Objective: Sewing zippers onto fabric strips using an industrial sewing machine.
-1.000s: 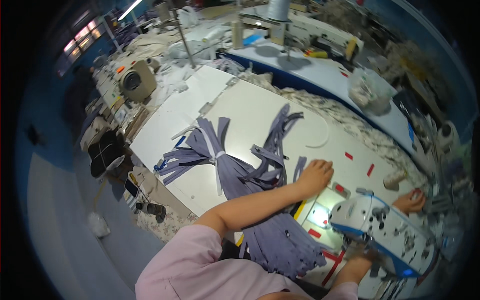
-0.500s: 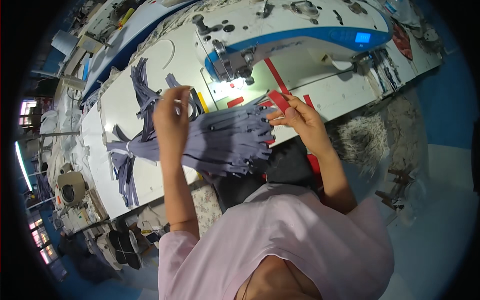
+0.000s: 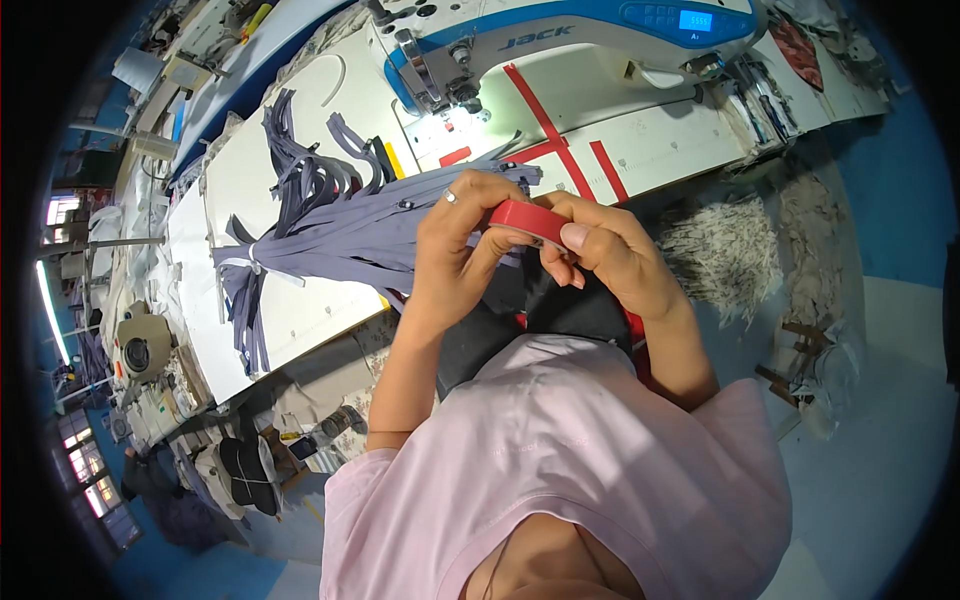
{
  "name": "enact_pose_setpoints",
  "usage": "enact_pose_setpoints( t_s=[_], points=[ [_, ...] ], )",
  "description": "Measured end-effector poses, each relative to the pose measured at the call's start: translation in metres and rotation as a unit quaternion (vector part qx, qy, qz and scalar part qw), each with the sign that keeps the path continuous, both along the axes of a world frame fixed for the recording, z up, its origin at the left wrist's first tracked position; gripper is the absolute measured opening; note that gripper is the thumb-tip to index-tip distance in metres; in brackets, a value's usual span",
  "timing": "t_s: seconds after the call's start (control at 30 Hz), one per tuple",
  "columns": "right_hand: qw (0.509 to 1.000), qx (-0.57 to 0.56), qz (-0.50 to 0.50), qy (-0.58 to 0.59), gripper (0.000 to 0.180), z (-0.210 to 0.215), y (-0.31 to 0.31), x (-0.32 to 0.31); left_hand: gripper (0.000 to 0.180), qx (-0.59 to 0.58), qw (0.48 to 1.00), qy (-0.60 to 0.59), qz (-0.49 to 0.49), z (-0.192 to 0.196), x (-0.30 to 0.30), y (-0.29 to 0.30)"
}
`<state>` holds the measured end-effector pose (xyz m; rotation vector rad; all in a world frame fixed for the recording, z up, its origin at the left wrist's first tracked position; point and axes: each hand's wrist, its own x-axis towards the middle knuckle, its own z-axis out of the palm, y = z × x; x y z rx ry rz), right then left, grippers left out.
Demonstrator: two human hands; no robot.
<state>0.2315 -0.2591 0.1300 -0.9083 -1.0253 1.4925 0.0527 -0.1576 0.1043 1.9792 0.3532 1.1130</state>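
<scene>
A roll of red tape (image 3: 528,219) is pinched between my two hands, its band facing up. My left hand (image 3: 455,240), with a ring on one finger, grips the roll's left side. On the other side my right hand (image 3: 622,250) is closed on it, with the thumb on the band. Just left of my hands, a tied bundle of grey-purple zippers (image 3: 340,235) lies across the table, its right ends partly hidden behind my left hand. A white tie (image 3: 252,257) cinches the bundle near its left end.
Behind my hands stands a white and blue sewing machine (image 3: 500,42), its lamp lit over the needle area. Red tape strips (image 3: 555,150) mark the white table (image 3: 310,330). A heap of pale thread scraps (image 3: 725,265) sits past the table's edge at right.
My left hand has come right from above the zippers to the tape roll. The right hand, with the roll, has moved slightly down and left, and both now hold it.
</scene>
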Motion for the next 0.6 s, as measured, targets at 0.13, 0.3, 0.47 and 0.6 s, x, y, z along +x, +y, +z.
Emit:
enact_pose_setpoints(
  t_s=[0.13, 0.3, 0.47, 0.6],
  points=[
    [0.999, 0.036, -0.032, 0.005, 0.035, 0.004, -0.006, -0.005, 0.026, -0.269, 0.959, -0.076, -0.039, -0.007, 0.006, -0.031],
    [0.999, 0.037, -0.023, 0.008, 0.037, 0.000, -0.010, -0.008, 0.032, -0.365, 0.915, -0.165, -0.051, -0.020, 0.008, -0.046],
    [0.999, 0.017, -0.010, 0.034, 0.032, 0.010, -0.015, -0.005, 0.036, -0.430, 0.889, -0.143, -0.067, -0.001, 0.001, -0.050],
    [0.988, 0.029, -0.015, -0.149, 0.026, 0.001, -0.011, 0.001, 0.035, 0.033, 0.991, 0.123, 0.047, 0.027, -0.015, -0.031]
  ],
)
